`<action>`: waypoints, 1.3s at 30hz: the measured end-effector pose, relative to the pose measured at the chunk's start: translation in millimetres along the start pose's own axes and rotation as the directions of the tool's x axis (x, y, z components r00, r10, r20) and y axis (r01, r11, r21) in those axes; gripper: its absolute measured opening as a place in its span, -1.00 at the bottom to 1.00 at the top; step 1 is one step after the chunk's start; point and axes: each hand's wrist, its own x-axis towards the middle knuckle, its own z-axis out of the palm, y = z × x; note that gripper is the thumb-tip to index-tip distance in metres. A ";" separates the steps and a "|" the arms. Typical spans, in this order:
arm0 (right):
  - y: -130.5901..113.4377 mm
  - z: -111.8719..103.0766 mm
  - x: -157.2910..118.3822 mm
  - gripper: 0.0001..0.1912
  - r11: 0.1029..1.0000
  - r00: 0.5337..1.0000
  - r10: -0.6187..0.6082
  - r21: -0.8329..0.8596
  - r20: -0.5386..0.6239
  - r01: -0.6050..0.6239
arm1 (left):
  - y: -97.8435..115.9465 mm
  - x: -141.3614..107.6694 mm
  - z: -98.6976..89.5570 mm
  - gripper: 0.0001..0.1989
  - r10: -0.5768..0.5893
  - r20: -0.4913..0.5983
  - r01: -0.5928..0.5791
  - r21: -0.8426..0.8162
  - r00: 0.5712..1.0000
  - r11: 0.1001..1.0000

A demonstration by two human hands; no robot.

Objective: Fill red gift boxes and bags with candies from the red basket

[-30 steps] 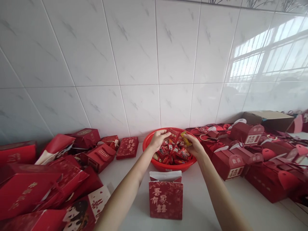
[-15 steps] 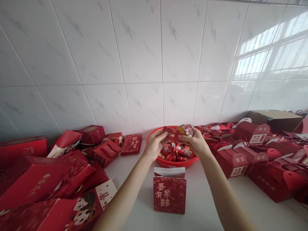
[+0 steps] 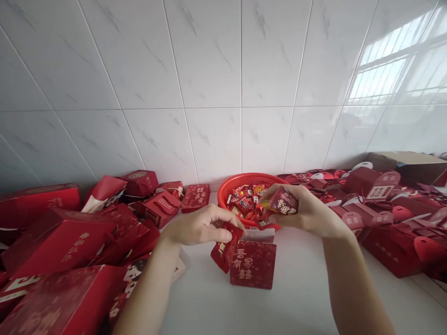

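Note:
My left hand [image 3: 206,225] is closed on a flat red candy packet [image 3: 226,249], which hangs slantwise in front of the left edge of an upright red gift box [image 3: 255,265]. White and gold characters mark the box's front, and its pale top flap [image 3: 260,235] stands up behind. Over the right side of a red plastic basket [image 3: 223,188], my right hand [image 3: 300,209] grips several candy packets [image 3: 284,202], one purplish and one yellow. Red-wrapped candies [image 3: 244,197] lie in the basket.
Red gift boxes and bags [image 3: 70,237] are heaped on the left. More red boxes with rounded handles [image 3: 391,242] crowd the right side, and a brown cardboard box [image 3: 408,163] stands behind them. A white tiled wall [image 3: 213,139] rises at the back.
My left hand has come from above the basket down and toward me, bringing the red packet beside the gift box. My right hand has shifted slightly right and turned, still holding its packets.

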 end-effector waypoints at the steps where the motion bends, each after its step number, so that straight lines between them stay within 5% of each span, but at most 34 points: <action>1: -0.9 3.9 -0.5 -0.77 0.999 1.000 -0.003 -0.044 0.015 0.003 | 1.3 -1.8 0.5 -0.74 -0.003 0.014 0.003 0.044 1.000 0.999; 12: 11.0 35.3 6.9 -0.72 0.968 0.997 0.042 -0.249 0.062 -0.025 | -1.7 -5.3 4.2 -0.70 -0.043 0.022 0.038 0.218 0.999 0.975; 21: 4.9 32.2 11.1 -0.80 0.996 0.995 0.064 0.066 -0.072 -0.060 | -0.5 0.7 7.3 -0.69 0.003 -0.201 0.010 0.060 0.980 0.998; 26: 11.5 26.8 12.9 -0.76 0.956 0.986 0.164 0.252 -0.030 -0.152 | -5.2 7.9 9.1 -0.77 0.002 -0.384 -0.021 -0.045 0.923 0.999; 34: 14.3 30.2 16.5 -0.77 0.899 0.977 0.181 0.421 -0.112 -0.118 | -5.3 22.0 17.2 -0.79 0.120 -0.585 -0.206 -0.083 0.802 0.975; 39: 11.5 33.7 16.4 -0.74 0.850 0.960 0.240 0.509 -0.143 -0.136 | -5.9 23.3 19.9 -0.94 0.276 -0.642 -0.444 -0.111 0.715 0.889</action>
